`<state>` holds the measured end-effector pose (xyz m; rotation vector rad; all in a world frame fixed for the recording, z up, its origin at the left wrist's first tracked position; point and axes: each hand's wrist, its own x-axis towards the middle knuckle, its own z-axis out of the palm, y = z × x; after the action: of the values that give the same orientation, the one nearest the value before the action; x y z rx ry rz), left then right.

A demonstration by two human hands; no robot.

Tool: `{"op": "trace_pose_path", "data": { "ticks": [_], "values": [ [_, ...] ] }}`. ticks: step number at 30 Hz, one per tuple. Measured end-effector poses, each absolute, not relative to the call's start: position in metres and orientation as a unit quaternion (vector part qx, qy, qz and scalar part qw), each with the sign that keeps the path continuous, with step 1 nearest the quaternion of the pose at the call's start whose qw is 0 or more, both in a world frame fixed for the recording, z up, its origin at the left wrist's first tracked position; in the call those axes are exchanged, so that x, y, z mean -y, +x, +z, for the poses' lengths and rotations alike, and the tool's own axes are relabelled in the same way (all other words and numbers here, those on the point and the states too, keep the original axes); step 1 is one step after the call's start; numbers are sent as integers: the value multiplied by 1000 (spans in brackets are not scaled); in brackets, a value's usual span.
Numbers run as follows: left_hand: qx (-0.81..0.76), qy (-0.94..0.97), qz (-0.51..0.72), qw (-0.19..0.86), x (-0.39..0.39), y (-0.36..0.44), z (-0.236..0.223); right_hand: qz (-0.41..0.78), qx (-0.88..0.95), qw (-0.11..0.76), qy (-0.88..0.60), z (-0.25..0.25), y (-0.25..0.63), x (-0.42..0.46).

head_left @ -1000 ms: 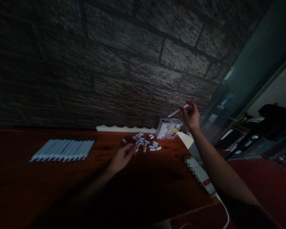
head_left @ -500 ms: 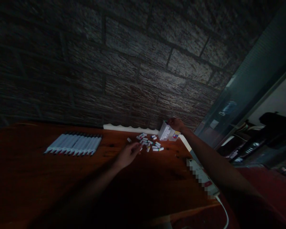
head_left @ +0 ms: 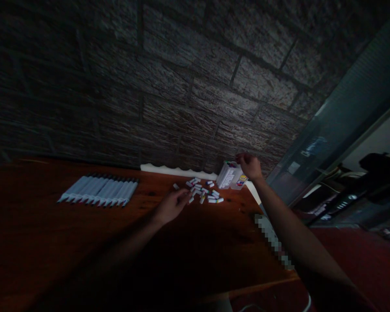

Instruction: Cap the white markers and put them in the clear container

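My left hand [head_left: 173, 205] hovers at the near left side of a loose pile of short white marker caps [head_left: 202, 190] with coloured ends. Its thumb and fingers are pinched together; whatever is between them is too dark and small to make out. Above the clear plastic marker case [head_left: 225, 177] by the wall is my right hand [head_left: 251, 166]. Its fingers are curled closed, and any object in them is hidden. Coloured ends show at the top of the case. Further left, several white markers [head_left: 99, 190] lie side by side in a neat row.
The wooden table [head_left: 143, 251] meets a rough stone wall [head_left: 169, 86]. A white wavy-edged strip [head_left: 172, 171] runs along the wall's foot. At the right edge, a partly blurred-out phone [head_left: 273, 242] lies under my right forearm, beside a white cable [head_left: 308, 303].
My right hand has lifted slightly up and to the right from the mouth of the case. The left hand stays by the caps, and the view has shifted a little.
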<state>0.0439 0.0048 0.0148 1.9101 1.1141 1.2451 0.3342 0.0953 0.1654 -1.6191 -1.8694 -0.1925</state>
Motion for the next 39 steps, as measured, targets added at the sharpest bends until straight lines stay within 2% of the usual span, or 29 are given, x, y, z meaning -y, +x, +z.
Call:
{"op": "trace_pose_path", "data": {
  "ticks": [2, 4, 8, 12, 16, 20, 22, 26, 29, 34, 39],
  "values": [
    [-438, 719, 470, 267, -8, 40, 14, -66, 704, 370, -603, 146, 319, -82],
    [-465, 715, 473, 222, -11, 35, 13, -18, 693, 460, -555, 119, 300, -67],
    [-513, 695, 481, 151, -16, 24, 12, 25, 689, 506, -519, 58, 276, -44],
    [-544, 684, 466, 133, -20, 15, 11, 48, 726, 449, -519, 26, 277, -38],
    [-555, 696, 436, 131, -23, 15, 8, 87, 741, 444, -496, 27, 280, -35],
    [-551, 733, 377, 128, -21, 17, 12, 107, 791, 395, -454, 25, 271, -32],
    [-581, 738, 332, 88, -19, 12, 19, 115, 801, 379, -449, 19, 267, -31],
    [-692, 680, 234, -58, -17, -14, 39, 122, 802, 363, -459, 9, 265, -32],
    [-756, 626, 163, -103, -20, -36, 44, 123, 801, 347, -471, 8, 267, -33],
    [-764, 634, 71, -92, -26, -52, 32, 119, 800, 343, -478, 11, 270, -34],
    [-731, 668, 127, -52, -31, -51, 22, 134, 789, 342, -492, 10, 271, -34]
  ]
}}
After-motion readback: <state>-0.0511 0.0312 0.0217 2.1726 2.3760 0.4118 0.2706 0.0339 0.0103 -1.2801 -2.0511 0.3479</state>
